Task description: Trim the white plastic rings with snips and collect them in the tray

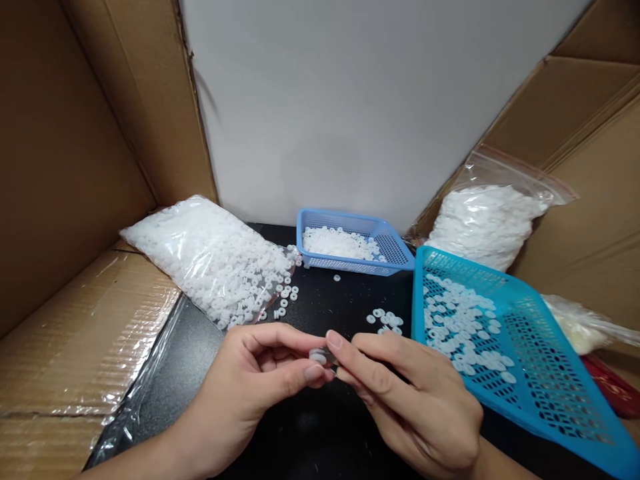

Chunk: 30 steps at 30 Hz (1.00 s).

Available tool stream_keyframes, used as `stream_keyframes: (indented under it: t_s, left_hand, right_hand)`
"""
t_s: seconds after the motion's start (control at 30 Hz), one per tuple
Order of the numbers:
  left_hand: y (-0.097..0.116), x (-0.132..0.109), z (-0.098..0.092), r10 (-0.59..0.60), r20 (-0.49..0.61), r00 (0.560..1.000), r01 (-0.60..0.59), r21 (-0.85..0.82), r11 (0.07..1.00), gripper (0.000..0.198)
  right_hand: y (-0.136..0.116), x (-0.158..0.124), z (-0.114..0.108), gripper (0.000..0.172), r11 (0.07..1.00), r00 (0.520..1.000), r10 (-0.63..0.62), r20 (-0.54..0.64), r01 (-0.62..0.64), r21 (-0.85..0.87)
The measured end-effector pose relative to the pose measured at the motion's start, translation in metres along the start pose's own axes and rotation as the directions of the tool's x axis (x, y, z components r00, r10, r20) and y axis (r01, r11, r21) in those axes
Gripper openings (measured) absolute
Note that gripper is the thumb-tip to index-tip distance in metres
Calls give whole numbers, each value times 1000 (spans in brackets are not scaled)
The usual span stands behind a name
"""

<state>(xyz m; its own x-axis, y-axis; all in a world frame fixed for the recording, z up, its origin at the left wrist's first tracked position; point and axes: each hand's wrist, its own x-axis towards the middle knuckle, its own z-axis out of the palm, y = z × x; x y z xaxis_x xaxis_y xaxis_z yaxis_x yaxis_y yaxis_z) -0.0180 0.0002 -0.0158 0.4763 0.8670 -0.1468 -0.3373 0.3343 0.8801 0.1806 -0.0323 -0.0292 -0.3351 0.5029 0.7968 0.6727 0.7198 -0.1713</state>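
Note:
My left hand pinches a small white round plastic piece between thumb and forefinger, above the black tabletop. Against its right side, the fingertips of my right hand are closed round something small and greyish that I cannot make out. The two hands meet at this piece, and the right fingers partly hide it. Just behind my right hand, several loose white plastic rings lie on the table. To its right stands a turquoise basket with many flat white discs spread inside.
A clear bag of white rings lies open at the left, some spilled beside it. Behind is a blue basket holding white rings. A zip bag of white pieces leans at the right. Cardboard walls and a white panel enclose the table.

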Motion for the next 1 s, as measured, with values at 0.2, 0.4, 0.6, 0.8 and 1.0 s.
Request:
stream_keyframes:
  t_s: [0.2, 0.4, 0.6, 0.8, 1.0]
  left_hand:
    - [0, -2, -2, 24, 22, 999, -25, 23, 999, 7]
    - [3, -1, -2, 1, 31, 1000, -2, 25, 1000, 8]
    - [5, -2, -1, -39, 5, 999, 38, 60, 997, 7]
    - [8, -2, -1, -23, 5, 1000, 22, 97, 995, 5]
    - [7, -2, -4, -12, 21, 1000, 9, 112, 994, 4]
  right_hand:
    - [0, 0, -1, 30, 999, 999, -34, 7, 34, 2]
    - [2, 0, -2, 35, 999, 999, -34, 32, 35, -3]
    - [2, -3, -5, 47, 997, 996, -52, 66, 56, -50]
    - [1, 1, -7, 36, 992, 992, -70, 107, 81, -97]
    - [1, 5, -10, 30, 986, 986, -81, 145, 100, -130]
